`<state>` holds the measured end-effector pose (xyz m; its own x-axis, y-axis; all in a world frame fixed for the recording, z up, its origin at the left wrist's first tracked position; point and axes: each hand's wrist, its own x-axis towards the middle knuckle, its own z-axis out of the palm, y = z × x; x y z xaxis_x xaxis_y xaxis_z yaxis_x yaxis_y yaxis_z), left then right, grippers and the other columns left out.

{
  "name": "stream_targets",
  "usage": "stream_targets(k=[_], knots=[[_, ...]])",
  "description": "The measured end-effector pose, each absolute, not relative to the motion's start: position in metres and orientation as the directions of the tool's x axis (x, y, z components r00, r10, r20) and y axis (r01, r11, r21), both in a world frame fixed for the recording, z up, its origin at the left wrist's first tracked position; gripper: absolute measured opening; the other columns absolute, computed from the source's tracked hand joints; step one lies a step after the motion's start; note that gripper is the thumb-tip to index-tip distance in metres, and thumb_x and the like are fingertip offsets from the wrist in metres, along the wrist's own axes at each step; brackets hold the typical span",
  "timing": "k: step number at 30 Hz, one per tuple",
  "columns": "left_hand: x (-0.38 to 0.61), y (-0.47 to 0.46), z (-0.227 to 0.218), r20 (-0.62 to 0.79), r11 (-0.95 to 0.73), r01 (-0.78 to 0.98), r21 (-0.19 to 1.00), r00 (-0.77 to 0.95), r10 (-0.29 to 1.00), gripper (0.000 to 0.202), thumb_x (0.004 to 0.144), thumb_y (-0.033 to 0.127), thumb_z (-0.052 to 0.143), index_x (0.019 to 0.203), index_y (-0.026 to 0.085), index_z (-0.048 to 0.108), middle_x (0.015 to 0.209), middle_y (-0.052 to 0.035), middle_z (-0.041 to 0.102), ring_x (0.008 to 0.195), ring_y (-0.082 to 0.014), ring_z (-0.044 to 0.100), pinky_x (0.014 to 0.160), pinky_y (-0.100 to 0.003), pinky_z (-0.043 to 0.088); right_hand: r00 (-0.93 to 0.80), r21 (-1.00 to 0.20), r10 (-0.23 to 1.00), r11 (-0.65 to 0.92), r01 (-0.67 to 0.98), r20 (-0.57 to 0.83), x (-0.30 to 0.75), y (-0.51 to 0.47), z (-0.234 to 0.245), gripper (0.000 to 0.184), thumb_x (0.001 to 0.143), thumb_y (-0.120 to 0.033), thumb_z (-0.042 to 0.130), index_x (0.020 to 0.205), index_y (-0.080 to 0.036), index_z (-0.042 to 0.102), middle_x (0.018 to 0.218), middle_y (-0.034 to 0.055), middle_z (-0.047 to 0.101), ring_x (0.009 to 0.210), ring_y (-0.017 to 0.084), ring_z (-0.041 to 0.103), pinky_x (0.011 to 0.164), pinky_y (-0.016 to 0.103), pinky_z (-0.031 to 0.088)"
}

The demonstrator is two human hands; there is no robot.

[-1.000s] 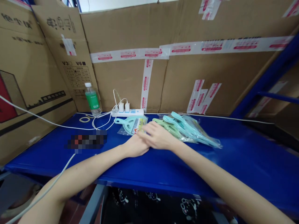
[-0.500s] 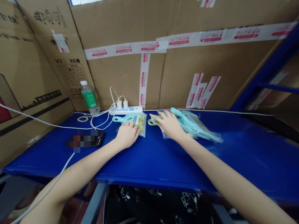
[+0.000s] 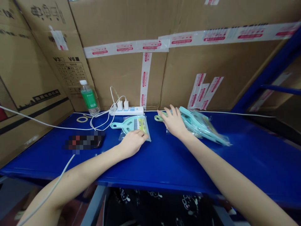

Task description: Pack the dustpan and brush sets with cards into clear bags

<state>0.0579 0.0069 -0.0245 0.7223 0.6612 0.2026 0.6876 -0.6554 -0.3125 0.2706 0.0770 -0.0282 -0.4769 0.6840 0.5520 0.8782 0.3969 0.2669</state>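
Observation:
A mint dustpan (image 3: 128,125) lies in a clear bag with a small brush and a yellow label, its handle pointing left. My left hand (image 3: 133,142) is closed at the bag's lower right edge, fingers curled over it; the fingertips are partly hidden. Farther right lies a pile of bagged mint dustpans (image 3: 195,124), overlapping one another. Spread out on the pile's left part is my right hand (image 3: 175,122), palm down. A green handle (image 3: 158,118) pokes out to the left from under its fingers.
A white power strip (image 3: 134,110) with two plugged chargers and looping cables sits at the back. Left of it stand a green-labelled bottle (image 3: 89,99) and a beige ring (image 3: 82,119). A dark, partly blurred object (image 3: 97,140) lies front left. Cardboard panels (image 3: 117,75) wall the blue table (image 3: 164,166).
The pile has slid slightly right under my right hand. The single bagged dustpan has shifted a little left and toward me, and my left hand has moved to its lower right edge.

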Motion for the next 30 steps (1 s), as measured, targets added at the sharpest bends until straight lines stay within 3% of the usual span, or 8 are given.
stream_targets(k=[6, 10, 14, 18, 21, 24, 26, 30], knots=[[0.065, -0.008, -0.031, 0.233, -0.771, 0.575, -0.272, 0.817, 0.527, 0.031, 0.082, 0.003, 0.041, 0.108, 0.015, 0.053, 0.083, -0.0053, 0.066, 0.081, -0.0193, 0.062, 0.07, -0.029, 0.05, -0.789, 0.234, 0.463, 0.781, 0.579, 0.404, 0.251, 0.05, -0.026, 0.043, 0.086, -0.01, 0.045, 0.125, -0.027, 0.055, 0.129, 0.0072, 0.055, 0.126, 0.027, 0.038, 0.096, 0.049, 0.038], [0.07, -0.016, -0.032, 0.222, -0.814, 0.512, -0.275, 0.858, 0.464, 0.029, 0.08, 0.005, 0.041, 0.106, 0.014, 0.051, 0.077, -0.0054, 0.064, 0.08, -0.0199, 0.061, 0.069, -0.029, 0.049, -0.886, 0.231, 0.388, 0.865, 0.445, 0.254, 0.235, 0.04, -0.024, 0.026, 0.086, -0.014, 0.053, 0.108, -0.02, 0.065, 0.117, 0.0084, 0.063, 0.117, 0.025, 0.046, 0.089, 0.043, 0.044], [0.07, -0.02, -0.029, 0.188, -0.848, 0.483, -0.219, 0.874, 0.449, 0.029, 0.08, 0.006, 0.041, 0.107, 0.013, 0.049, 0.075, -0.0051, 0.063, 0.077, -0.0203, 0.061, 0.066, -0.029, 0.049, -0.889, 0.269, 0.406, 0.85, 0.453, 0.213, 0.236, 0.037, -0.017, 0.016, 0.086, -0.012, 0.053, 0.091, -0.015, 0.068, 0.107, 0.0084, 0.067, 0.108, 0.025, 0.051, 0.082, 0.039, 0.045], [0.069, -0.022, -0.024, 0.162, -0.853, 0.502, -0.14, 0.862, 0.48, 0.023, 0.08, 0.013, 0.043, 0.103, 0.014, 0.048, 0.076, -0.005, 0.063, 0.073, -0.0199, 0.061, 0.064, -0.03, 0.049, -0.866, 0.276, 0.442, 0.824, 0.495, 0.233, 0.247, 0.035, -0.007, 0.021, 0.085, -0.008, 0.05, 0.08, -0.018, 0.068, 0.097, 0.0063, 0.07, 0.11, 0.026, 0.049, 0.083, 0.039, 0.041], [0.07, -0.022, -0.022, 0.158, -0.848, 0.515, -0.126, 0.854, 0.495, 0.018, 0.084, 0.021, 0.043, 0.099, 0.015, 0.049, 0.074, -0.0039, 0.062, 0.069, -0.019, 0.061, 0.06, -0.029, 0.048, -0.83, 0.244, 0.514, 0.795, 0.555, 0.214, 0.254, 0.032, -0.004, 0.025, 0.081, -0.005, 0.048, 0.068, -0.018, 0.065, 0.076, 0.0066, 0.069, 0.099, 0.027, 0.053, 0.077, 0.037, 0.039], [0.07, -0.021, -0.022, 0.167, -0.853, 0.501, -0.147, 0.862, 0.478, 0.018, 0.089, 0.027, 0.042, 0.097, 0.014, 0.051, 0.081, -0.0051, 0.064, 0.072, -0.0184, 0.063, 0.062, -0.028, 0.048, -0.79, 0.161, 0.588, 0.775, 0.612, 0.173, 0.259, 0.03, -0.005, 0.026, 0.072, 0.001, 0.047, 0.066, -0.018, 0.064, 0.063, 0.0052, 0.064, 0.081, 0.023, 0.055, 0.065, 0.032, 0.036], [0.069, -0.019, -0.024, 0.173, -0.856, 0.489, -0.167, 0.869, 0.463, 0.021, 0.092, 0.026, 0.037, 0.1, 0.015, 0.052, 0.089, -0.0064, 0.065, 0.076, -0.0181, 0.064, 0.063, -0.028, 0.048, -0.77, 0.082, 0.618, 0.769, 0.635, 0.159, 0.261, 0.031, -0.007, 0.03, 0.068, 0.004, 0.045, 0.071, -0.019, 0.065, 0.065, 0.0044, 0.065, 0.076, 0.021, 0.055, 0.063, 0.03, 0.035], [0.068, -0.016, -0.027, 0.187, -0.88, 0.446, -0.164, 0.89, 0.416, 0.029, 0.094, 0.024, 0.031, 0.114, 0.016, 0.052, 0.101, -0.0081, 0.065, 0.083, -0.0171, 0.064, 0.067, -0.028, 0.05, -0.696, -0.084, 0.697, 0.715, 0.694, 0.173, 0.261, 0.036, -0.011, 0.023, 0.079, -0.009, 0.045, 0.079, -0.019, 0.066, 0.075, 0.006, 0.067, 0.075, 0.02, 0.056, 0.064, 0.03, 0.037]])
